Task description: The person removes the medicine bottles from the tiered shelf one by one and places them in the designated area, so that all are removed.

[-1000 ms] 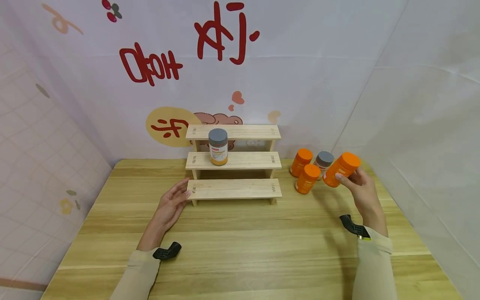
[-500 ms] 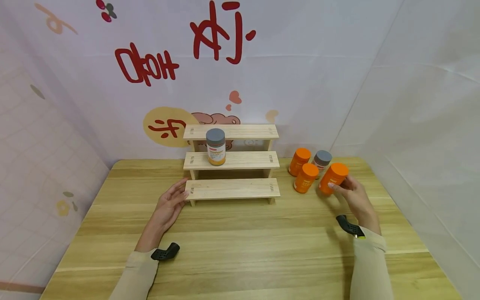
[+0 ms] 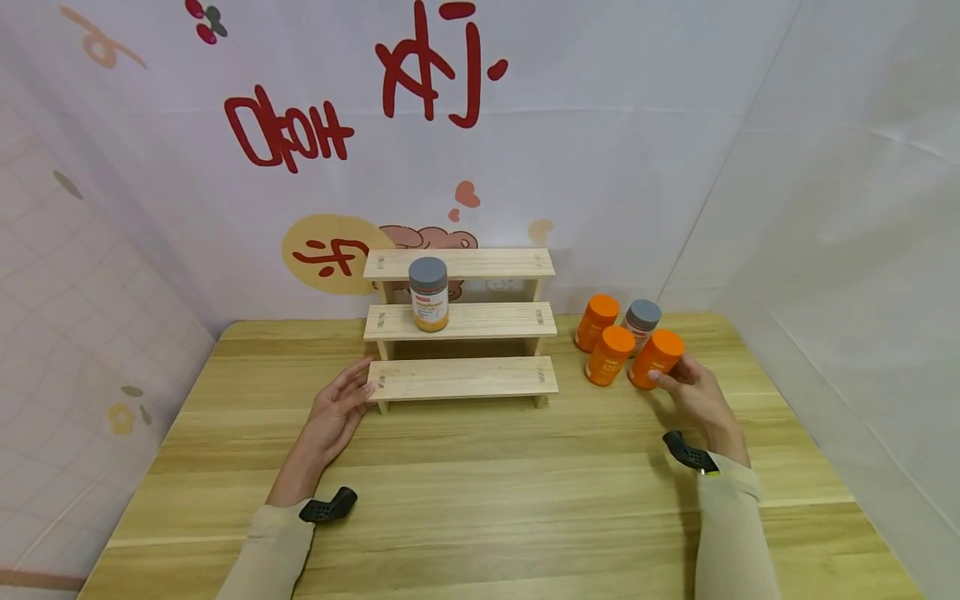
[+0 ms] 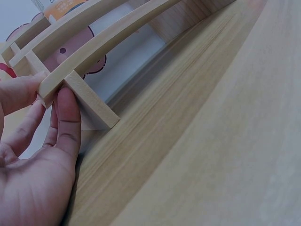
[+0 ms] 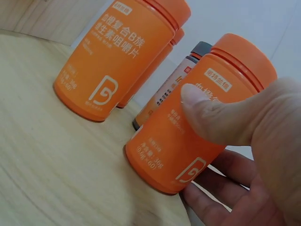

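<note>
My right hand (image 3: pixel 701 400) grips an orange vitamin bottle (image 5: pixel 183 127), thumb on its near side and fingers behind; it stands on the table. Two more orange bottles (image 3: pixel 597 323) (image 5: pixel 117 56) and a grey-capped bottle (image 3: pixel 642 317) are grouped close beside it. At the left, my left hand (image 3: pixel 341 412) pinches the left end of the lowest step of a three-tier wooden shelf (image 3: pixel 461 379), thumb on top and fingers beneath, as the left wrist view shows. Another grey-capped bottle (image 3: pixel 430 296) stands upright on the middle step, left of centre.
The wood-grain table (image 3: pixel 480 500) spans the foreground. A white printed cloth backdrop (image 3: pixel 622 167) rises directly behind the shelf, and further cloth walls (image 3: pixel 862 292) close off both sides.
My right hand has lowered the orange bottle leftward and down beside the other bottles on the table. The left hand keeps its hold on the shelf. The head view has shifted slightly.
</note>
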Demonstrator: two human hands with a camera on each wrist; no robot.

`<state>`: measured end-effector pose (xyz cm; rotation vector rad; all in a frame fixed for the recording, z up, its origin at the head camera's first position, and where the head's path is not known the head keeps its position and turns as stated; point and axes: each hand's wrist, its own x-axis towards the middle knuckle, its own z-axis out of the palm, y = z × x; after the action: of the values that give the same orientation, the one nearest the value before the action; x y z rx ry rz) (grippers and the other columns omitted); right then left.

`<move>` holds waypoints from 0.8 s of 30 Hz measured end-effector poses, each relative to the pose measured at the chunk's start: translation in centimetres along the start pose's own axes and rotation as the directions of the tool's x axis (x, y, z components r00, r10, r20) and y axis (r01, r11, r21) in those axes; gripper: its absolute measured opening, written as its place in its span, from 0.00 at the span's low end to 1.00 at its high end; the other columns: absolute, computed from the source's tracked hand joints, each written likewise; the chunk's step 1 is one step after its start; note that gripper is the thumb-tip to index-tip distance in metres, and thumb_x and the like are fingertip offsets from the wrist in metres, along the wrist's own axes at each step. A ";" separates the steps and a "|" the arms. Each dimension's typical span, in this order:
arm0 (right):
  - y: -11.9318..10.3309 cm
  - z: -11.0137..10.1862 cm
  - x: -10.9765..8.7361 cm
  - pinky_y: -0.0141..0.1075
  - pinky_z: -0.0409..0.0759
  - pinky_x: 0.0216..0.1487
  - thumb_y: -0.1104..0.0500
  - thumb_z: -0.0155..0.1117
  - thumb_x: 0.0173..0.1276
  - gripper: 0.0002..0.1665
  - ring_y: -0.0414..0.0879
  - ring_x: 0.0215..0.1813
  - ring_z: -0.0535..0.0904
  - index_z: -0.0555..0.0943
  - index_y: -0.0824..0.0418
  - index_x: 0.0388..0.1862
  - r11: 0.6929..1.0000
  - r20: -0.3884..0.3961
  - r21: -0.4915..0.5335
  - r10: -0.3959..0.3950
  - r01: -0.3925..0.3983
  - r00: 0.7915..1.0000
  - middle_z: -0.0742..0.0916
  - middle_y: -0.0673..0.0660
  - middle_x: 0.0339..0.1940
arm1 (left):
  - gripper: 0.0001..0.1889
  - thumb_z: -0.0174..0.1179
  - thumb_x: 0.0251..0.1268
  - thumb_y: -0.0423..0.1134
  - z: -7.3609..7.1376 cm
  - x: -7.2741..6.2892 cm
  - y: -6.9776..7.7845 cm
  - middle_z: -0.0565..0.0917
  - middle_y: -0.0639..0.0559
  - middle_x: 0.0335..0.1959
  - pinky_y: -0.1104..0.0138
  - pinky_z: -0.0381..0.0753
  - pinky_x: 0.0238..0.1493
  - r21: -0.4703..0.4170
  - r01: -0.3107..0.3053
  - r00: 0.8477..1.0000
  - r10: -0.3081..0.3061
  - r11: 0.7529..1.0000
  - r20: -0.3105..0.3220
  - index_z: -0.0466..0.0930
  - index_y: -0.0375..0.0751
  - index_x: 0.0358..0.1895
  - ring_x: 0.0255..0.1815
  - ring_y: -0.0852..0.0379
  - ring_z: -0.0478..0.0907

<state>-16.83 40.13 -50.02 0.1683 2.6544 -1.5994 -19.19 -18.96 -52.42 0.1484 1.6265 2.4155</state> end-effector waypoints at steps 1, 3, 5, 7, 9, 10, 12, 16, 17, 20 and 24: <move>0.0 0.0 0.0 0.21 0.74 0.56 0.40 0.61 0.76 0.41 0.30 0.61 0.72 0.63 0.53 0.81 1.000 0.001 0.002 0.003 -0.003 1.000 0.74 0.62 0.75 | 0.37 0.57 0.76 0.28 0.0 0.0 0.0 0.72 0.51 0.59 0.75 0.81 0.51 -0.002 0.000 1.000 0.000 1.000 -0.001 0.49 0.32 0.82 0.55 0.63 0.76; 0.1 0.1 0.1 0.21 0.74 0.56 0.40 0.61 0.76 0.41 0.29 0.61 0.72 0.63 0.52 0.81 1.000 0.000 0.006 0.006 -0.006 1.000 0.74 0.62 0.75 | 0.37 0.57 0.76 0.28 0.0 0.0 -0.1 0.72 0.51 0.59 0.75 0.81 0.52 -0.004 -0.001 1.000 0.001 1.000 0.000 0.49 0.31 0.82 0.55 0.63 0.76; 0.0 0.2 0.2 0.21 0.73 0.57 0.41 0.60 0.77 0.41 0.30 0.61 0.72 0.61 0.52 0.82 1.000 0.006 0.011 0.002 -0.002 1.000 0.73 0.64 0.75 | 0.37 0.57 0.76 0.28 -0.1 0.1 -0.1 0.72 0.50 0.59 0.75 0.81 0.52 -0.005 -0.005 1.000 0.005 1.000 0.001 0.49 0.31 0.82 0.55 0.63 0.76; 0.0 0.2 0.3 0.20 0.73 0.56 0.41 0.59 0.78 0.41 0.30 0.62 0.72 0.60 0.52 0.83 1.000 0.008 0.009 -0.002 0.002 1.000 0.72 0.65 0.76 | 0.37 0.57 0.76 0.28 -0.1 0.0 -0.1 0.72 0.50 0.59 0.75 0.81 0.52 -0.005 -0.008 1.000 0.008 1.000 0.004 0.49 0.31 0.82 0.55 0.63 0.76; 0.0 0.2 0.3 0.20 0.73 0.56 0.42 0.58 0.78 0.42 0.34 0.65 0.72 0.58 0.52 0.84 1.000 0.011 0.004 -0.010 0.010 1.000 0.71 0.66 0.77 | 0.37 0.57 0.76 0.28 0.0 0.0 -0.1 0.71 0.50 0.59 0.75 0.81 0.52 -0.002 -0.008 1.000 0.008 1.000 0.006 0.49 0.32 0.82 0.55 0.63 0.76; 0.0 0.3 0.3 0.20 0.73 0.56 0.42 0.58 0.78 0.42 0.34 0.65 0.71 0.58 0.53 0.84 1.000 0.013 0.001 -0.016 0.016 1.000 0.71 0.67 0.77 | 0.37 0.56 0.76 0.28 0.0 0.0 -0.1 0.71 0.50 0.59 0.75 0.81 0.52 0.001 -0.008 1.000 0.008 1.000 0.008 0.49 0.32 0.82 0.55 0.63 0.76; 0.0 0.3 0.4 0.19 0.73 0.55 0.43 0.58 0.79 0.42 0.34 0.65 0.71 0.58 0.53 0.84 1.000 0.011 -0.002 -0.022 0.022 1.000 0.71 0.67 0.77 | 0.37 0.56 0.77 0.28 0.0 0.0 0.0 0.71 0.50 0.59 0.75 0.81 0.52 0.005 -0.007 1.000 0.006 1.000 0.013 0.48 0.32 0.82 0.55 0.63 0.76; -0.1 0.2 0.4 0.23 0.75 0.59 0.42 0.59 0.78 0.42 0.39 0.68 0.72 0.57 0.52 0.84 1.000 0.015 -0.004 -0.021 0.021 1.000 0.71 0.67 0.77 | 0.37 0.56 0.77 0.28 -0.2 0.0 0.0 0.72 0.51 0.58 0.75 0.81 0.52 0.005 -0.005 1.000 0.005 1.000 0.015 0.48 0.32 0.82 0.55 0.63 0.77; -0.1 0.2 0.4 0.27 0.76 0.62 0.41 0.59 0.78 0.42 0.42 0.69 0.72 0.57 0.51 0.84 1.000 0.017 -0.005 -0.015 0.015 1.000 0.71 0.67 0.77 | 0.37 0.56 0.76 0.28 -0.2 0.0 0.0 0.72 0.51 0.58 0.75 0.81 0.52 0.004 -0.004 1.000 0.004 1.000 0.015 0.48 0.31 0.82 0.55 0.63 0.77; -0.5 0.0 0.2 0.45 0.72 0.73 0.40 0.60 0.77 0.43 0.54 0.76 0.68 0.56 0.44 0.84 1.000 0.034 0.020 0.015 -0.016 0.999 0.69 0.65 0.79 | 0.37 0.56 0.76 0.28 -0.2 0.0 -0.1 0.72 0.51 0.58 0.75 0.81 0.53 0.003 -0.001 1.000 0.001 1.000 0.012 0.48 0.32 0.82 0.55 0.63 0.77; -1.4 -0.4 -0.2 0.61 0.60 0.78 0.40 0.61 0.76 0.45 0.59 0.80 0.62 0.53 0.38 0.85 0.995 0.034 0.096 0.037 -0.040 0.999 0.66 0.63 0.82 | 0.37 0.56 0.77 0.28 -0.2 0.1 -0.1 0.72 0.51 0.59 0.74 0.81 0.53 0.008 0.000 1.000 0.000 1.000 0.015 0.48 0.32 0.82 0.56 0.63 0.76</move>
<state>-16.74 39.80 -48.57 0.1938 2.5356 -1.7050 -19.31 -19.07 -52.55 0.1675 1.6304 2.4020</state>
